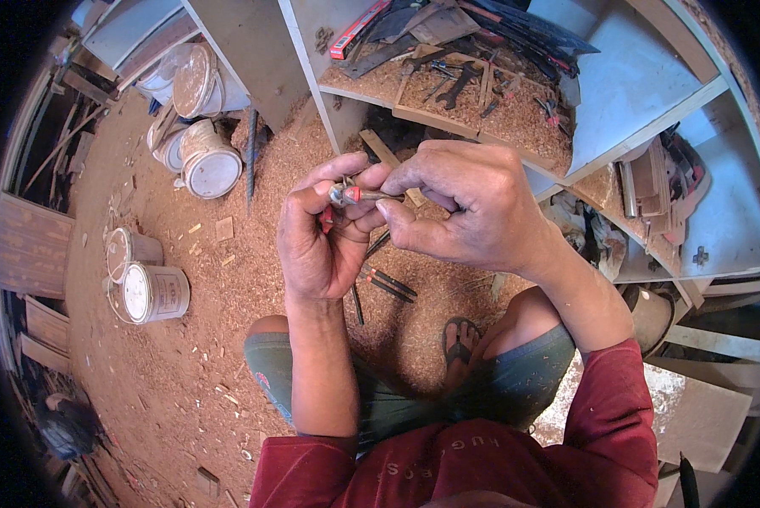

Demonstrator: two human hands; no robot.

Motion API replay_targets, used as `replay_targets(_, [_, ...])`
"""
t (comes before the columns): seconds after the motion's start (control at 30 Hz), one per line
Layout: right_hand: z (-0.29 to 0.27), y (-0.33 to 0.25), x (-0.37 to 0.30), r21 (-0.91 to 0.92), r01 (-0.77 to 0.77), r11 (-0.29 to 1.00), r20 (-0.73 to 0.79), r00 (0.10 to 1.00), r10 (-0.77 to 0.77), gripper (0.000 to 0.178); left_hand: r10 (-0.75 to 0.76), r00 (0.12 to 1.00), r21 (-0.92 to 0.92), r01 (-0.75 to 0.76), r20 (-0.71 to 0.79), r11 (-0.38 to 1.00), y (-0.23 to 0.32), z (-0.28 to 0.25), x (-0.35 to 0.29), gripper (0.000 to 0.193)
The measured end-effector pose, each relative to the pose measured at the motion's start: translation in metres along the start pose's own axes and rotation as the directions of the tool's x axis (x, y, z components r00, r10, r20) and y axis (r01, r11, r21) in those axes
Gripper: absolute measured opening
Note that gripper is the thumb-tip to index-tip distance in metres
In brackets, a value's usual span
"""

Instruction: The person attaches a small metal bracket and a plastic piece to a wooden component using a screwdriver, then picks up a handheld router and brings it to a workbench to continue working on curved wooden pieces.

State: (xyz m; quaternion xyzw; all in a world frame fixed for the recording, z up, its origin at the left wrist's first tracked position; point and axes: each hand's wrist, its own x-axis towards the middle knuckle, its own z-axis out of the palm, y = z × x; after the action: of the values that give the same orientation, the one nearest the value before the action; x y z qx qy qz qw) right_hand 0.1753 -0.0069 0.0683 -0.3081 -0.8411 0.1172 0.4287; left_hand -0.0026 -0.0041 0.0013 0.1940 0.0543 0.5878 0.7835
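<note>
My left hand (325, 241) is raised in front of me, palm up, with its fingers curled round a small metal cutting bit (346, 194) that looks like a router bit with a red band. A second red piece (326, 220) shows lower in the same palm; its kind is hard to make out. From the right, the thumb and forefinger of my right hand (460, 199) pinch the thin shank end of the bit. On the shavings below lie two dark rods with orange bands (391, 286) and another thin dark rod (357, 303).
Wood shavings (228, 279) cover the floor. Ahead, a shelf holds an open-ended wrench (459, 85), small tools and dark strips (524, 25). White buckets (156, 293) stand at left. A sandalled foot (459, 339) is below my hands; a pot (651, 317) sits at right.
</note>
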Motion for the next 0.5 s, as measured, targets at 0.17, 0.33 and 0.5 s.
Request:
replay_targets(0.17, [0.0004,-0.0001,0.0000,0.003,0.005,1.000,-0.009,1.000,-0.005,0.014,0.002,1.000,-0.002,-0.002,-0.002,1.000,-0.0004,-0.0001,0.0005,0.041])
replay_targets(0.33, [0.0002,-0.0003,0.0001,0.001,0.004,1.000,-0.009,1.000,-0.004,0.013,0.006,1.000,0.012,-0.006,-0.015,1.000,-0.0004,-0.0005,0.0003,0.040])
replay_targets(0.5, [0.0008,0.0001,-0.0001,-0.001,0.009,1.000,-0.018,1.000,-0.009,0.014,0.005,1.000,0.016,-0.004,-0.013,1.000,-0.0006,0.0003,0.0004,0.041])
